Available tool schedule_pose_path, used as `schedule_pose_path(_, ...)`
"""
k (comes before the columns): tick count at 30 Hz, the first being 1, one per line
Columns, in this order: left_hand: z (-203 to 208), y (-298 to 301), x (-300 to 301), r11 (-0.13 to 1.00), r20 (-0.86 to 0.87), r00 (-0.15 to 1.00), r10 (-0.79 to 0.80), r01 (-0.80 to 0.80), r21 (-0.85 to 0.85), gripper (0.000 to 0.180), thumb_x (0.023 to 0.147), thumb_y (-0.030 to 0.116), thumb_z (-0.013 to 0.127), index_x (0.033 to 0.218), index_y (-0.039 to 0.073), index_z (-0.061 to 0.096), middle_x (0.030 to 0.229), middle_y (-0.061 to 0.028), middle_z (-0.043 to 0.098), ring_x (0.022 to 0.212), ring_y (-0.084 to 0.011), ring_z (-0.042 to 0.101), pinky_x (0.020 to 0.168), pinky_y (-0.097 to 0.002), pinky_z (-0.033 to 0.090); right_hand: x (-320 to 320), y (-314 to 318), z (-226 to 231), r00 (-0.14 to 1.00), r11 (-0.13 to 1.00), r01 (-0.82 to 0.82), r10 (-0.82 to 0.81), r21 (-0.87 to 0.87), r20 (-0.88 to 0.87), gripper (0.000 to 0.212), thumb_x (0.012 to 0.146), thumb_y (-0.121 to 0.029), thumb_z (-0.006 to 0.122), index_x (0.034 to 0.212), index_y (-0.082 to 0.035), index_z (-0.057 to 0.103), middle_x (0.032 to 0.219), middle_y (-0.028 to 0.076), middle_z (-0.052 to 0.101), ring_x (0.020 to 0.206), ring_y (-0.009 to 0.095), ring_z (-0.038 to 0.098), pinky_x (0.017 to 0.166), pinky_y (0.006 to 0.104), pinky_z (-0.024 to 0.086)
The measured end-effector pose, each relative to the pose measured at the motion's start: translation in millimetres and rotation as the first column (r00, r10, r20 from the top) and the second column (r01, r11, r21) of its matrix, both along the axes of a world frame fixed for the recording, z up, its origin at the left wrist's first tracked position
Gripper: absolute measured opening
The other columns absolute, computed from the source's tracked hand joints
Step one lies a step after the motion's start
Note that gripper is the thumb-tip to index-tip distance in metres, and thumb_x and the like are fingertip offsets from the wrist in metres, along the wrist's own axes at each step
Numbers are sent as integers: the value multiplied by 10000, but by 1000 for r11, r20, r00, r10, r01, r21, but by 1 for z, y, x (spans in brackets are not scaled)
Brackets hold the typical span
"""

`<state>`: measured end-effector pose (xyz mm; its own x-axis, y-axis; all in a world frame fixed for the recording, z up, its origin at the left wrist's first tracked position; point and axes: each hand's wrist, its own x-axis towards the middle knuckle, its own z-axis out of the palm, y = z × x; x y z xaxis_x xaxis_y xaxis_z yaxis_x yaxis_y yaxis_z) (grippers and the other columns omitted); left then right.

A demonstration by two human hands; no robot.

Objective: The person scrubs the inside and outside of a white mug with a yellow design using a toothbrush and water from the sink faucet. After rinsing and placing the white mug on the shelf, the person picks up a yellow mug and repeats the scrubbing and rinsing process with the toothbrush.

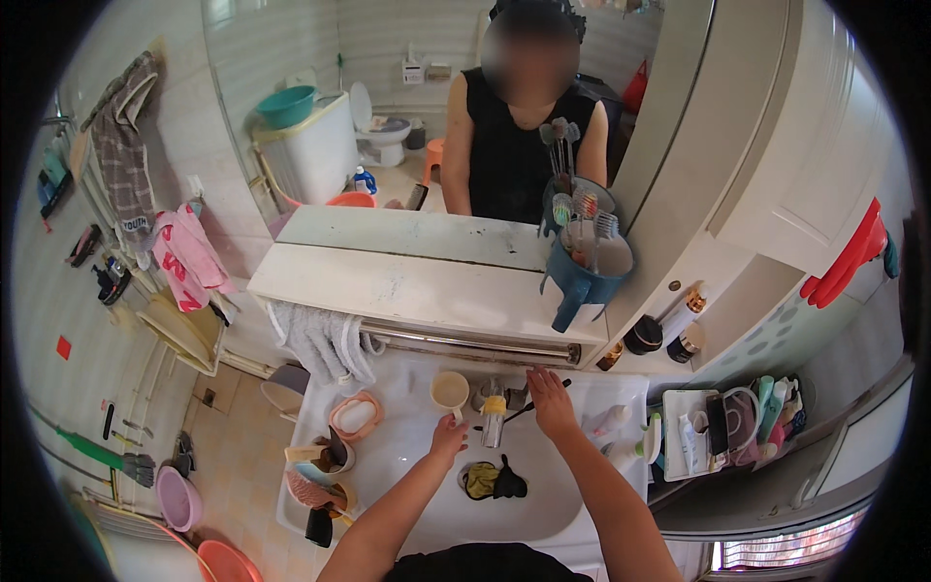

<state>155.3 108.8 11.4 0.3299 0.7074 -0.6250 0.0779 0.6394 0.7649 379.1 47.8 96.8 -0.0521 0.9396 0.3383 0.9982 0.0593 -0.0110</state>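
My left hand [447,438] grips the handle of a pale cup [449,390], seen from above, at the back of the white sink [407,490]. To its right is the metal faucet [493,422], with something yellowish around its upper part. My right hand [551,400] lies with fingers stretched out beside the faucet. A thin dark stick-like thing [525,411] passes by this hand; its kind is unclear, and the hand does not visibly close on it. Low in the basin lies a crumpled yellow-green and black cloth-like bundle [493,479].
Holders with brushes and combs [325,475], a pink ring-shaped thing [356,416] and a grey towel [325,339] are on the left. Bottles [613,421] and a white toiletry tray [690,456] stand right. A shelf [407,284] with a blue toothbrush holder [582,270] overhangs the back.
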Motion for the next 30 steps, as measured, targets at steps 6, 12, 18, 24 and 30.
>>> schedule_pose_path(6,-1,4,11,995,29,999,20,-17,-100,271,893,293,528,1095,114,500,1002,-31,547,806,-163,545,603,-331,487,6,-1,-13,996,1000,1,1,20,-92,420,715,17,490,1131,65,520,1203,145,497,1203,308,413,1004,424,335)
schedule_pose_path(12,-9,-1,9,995,-9,997,80,-79,69,256,913,323,495,931,69,523,927,-55,586,802,-145,545,663,-300,474,-6,-26,2,992,996,81,-78,23,-102,446,699,9,508,1142,56,514,1213,151,492,1185,316,427,984,424,350)
schedule_pose_path(18,12,-46,-25,954,-111,979,-169,191,231,344,917,354,489,840,21,524,771,-75,596,637,-132,561,557,-279,463,-54,-83,-28,719,924,197,-363,-327,-593,417,777,-61,526,1194,-65,522,1133,158,553,1077,313,513,899,381,416)
schedule_pose_path(24,22,-76,-32,952,-60,967,-248,254,171,437,904,422,494,846,-7,551,729,-91,628,591,-144,602,510,-256,471,-100,-110,-39,422,916,258,-393,-308,-817,353,862,-257,551,1167,-80,562,1045,156,607,966,312,572,836,354,449)
schedule_pose_path(30,38,-67,-50,945,-63,944,-325,327,24,470,898,456,484,823,0,574,691,-79,627,578,-142,613,505,-232,469,-110,-100,-16,213,853,209,-517,-479,-829,564,775,-505,600,1146,-81,582,1008,140,640,944,282,607,820,349,458)
